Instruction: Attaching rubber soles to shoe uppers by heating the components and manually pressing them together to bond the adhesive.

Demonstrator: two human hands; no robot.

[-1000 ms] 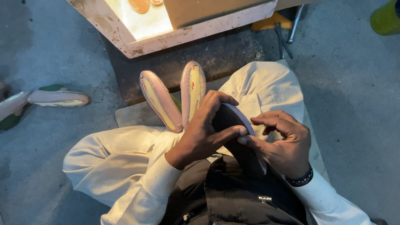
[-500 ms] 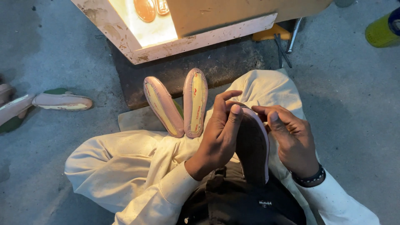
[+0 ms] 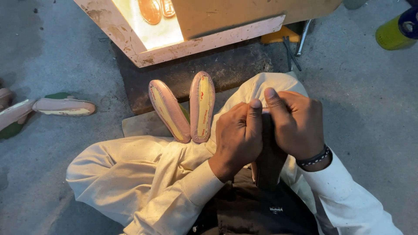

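Here, taking the lit box (image 3: 130,39) with its worn pale rim as the landmark: well to its lower left, on the grey concrete floor (image 3: 43,52), lies a pink shoe sole (image 3: 64,106) beside a green-edged one cut off by the frame. Directly below the box, two more pink insoles with yellow centres (image 3: 183,109) stand leaning side by side against a cream trouser leg (image 3: 126,178). Below and right of the box, the left hand (image 3: 237,137) is curled closed around the top of a dark shoe sole (image 3: 267,163), thumb pressed up along its edge. The right hand (image 3: 296,122), wearing a beaded wristband, is likewise closed on the same sole from the other side, thumb touching the left thumb. The sole stands upright over the lap. Far right of the box sits a yellow-green can (image 3: 394,32)
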